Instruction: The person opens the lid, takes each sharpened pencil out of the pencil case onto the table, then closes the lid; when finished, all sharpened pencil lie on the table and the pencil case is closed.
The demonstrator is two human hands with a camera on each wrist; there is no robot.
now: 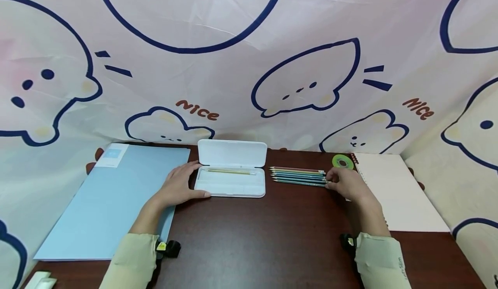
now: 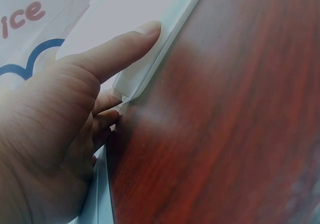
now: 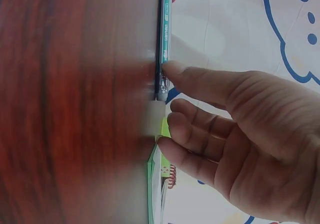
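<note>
A white pencil case (image 1: 230, 188) lies with its lid (image 1: 232, 152) raised, and one yellowish pencil (image 1: 231, 171) is inside. My left hand (image 1: 180, 184) holds the case's left end, thumb along the front edge and fingers at the back left corner. In the left wrist view the thumb (image 2: 125, 53) rests over the case's edge. To the right, several pencils (image 1: 297, 176) lie side by side, points toward the case. My right hand (image 1: 347, 184) pinches at their eraser ends. The right wrist view has the thumb on the nearest teal pencil (image 3: 166, 28); the index finger's contact is hidden.
A large light blue folder (image 1: 113, 202) lies on the left, partly beneath my left arm. On the right are a spiral sketch pad (image 1: 400, 194) and a green roll (image 1: 342, 161). White objects (image 1: 40, 280) lie at the lower left. A printed curtain (image 1: 233, 85) hangs behind the brown table (image 1: 268, 241).
</note>
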